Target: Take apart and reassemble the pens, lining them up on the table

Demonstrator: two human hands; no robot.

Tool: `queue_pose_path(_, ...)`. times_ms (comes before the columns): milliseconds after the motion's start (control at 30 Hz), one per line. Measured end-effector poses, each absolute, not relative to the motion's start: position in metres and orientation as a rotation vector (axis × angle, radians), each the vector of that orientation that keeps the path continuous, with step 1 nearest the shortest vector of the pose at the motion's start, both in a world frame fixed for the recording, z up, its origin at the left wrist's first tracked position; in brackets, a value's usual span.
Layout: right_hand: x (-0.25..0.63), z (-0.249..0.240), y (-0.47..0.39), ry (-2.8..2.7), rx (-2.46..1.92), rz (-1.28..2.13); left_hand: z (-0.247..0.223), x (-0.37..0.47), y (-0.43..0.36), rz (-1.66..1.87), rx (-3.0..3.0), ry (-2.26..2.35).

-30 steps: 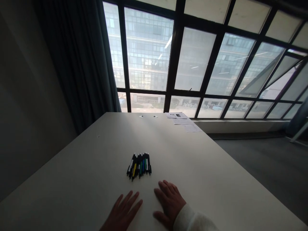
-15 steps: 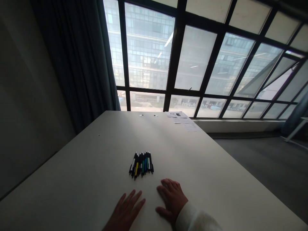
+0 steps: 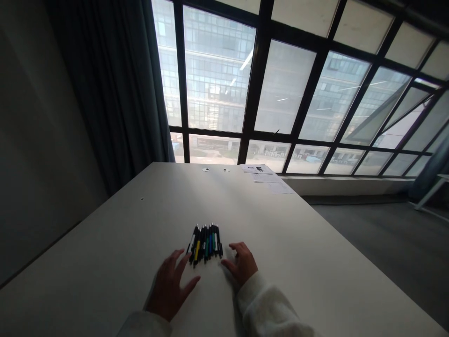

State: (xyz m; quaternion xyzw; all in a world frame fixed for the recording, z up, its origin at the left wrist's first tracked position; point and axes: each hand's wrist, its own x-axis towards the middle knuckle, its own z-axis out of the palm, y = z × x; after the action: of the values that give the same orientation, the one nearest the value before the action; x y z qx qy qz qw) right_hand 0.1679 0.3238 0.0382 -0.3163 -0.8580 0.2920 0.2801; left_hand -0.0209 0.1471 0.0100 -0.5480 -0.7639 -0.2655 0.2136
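We rest our left hand (image 3: 169, 285), spread and empty, near left of the pens (image 3: 206, 244); our right hand (image 3: 244, 263), half-curled and empty, sits just right of them.

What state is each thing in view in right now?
Pens: lying side by side in a cluster.
Left hand: open, thumb apart, holding nothing; contact with the pens unclear.
Right hand: fingers bent, holding nothing, beside the pens.
Papers: lying flat on the table.
Curtain: hanging in folds.
Window sash at far right: tilted open.
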Motion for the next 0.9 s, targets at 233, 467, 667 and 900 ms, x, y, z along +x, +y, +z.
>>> queue_pose_path(233, 0.150, 0.039, 0.324, -2.414, -0.756, 0.723, -0.008, -0.035, 0.181, -0.580, -1.573, -2.224)
queue_pose_path(467, 0.146, 0.029, 0.329, -2.330, -0.861, 0.684, -0.017, -0.036, 0.178, -0.578, -1.637, -2.168)
queue_pose_path(667, 0.156, 0.027, 0.354, -2.121, -0.990, 0.799, -0.013, -0.040, 0.173, -0.635, -1.599, -2.133)
queue_pose_path(900, 0.175, 0.027, 0.387, -1.738, -1.068, 1.159, 0.009, -0.032, 0.171, -1.013, -1.497, -2.171)
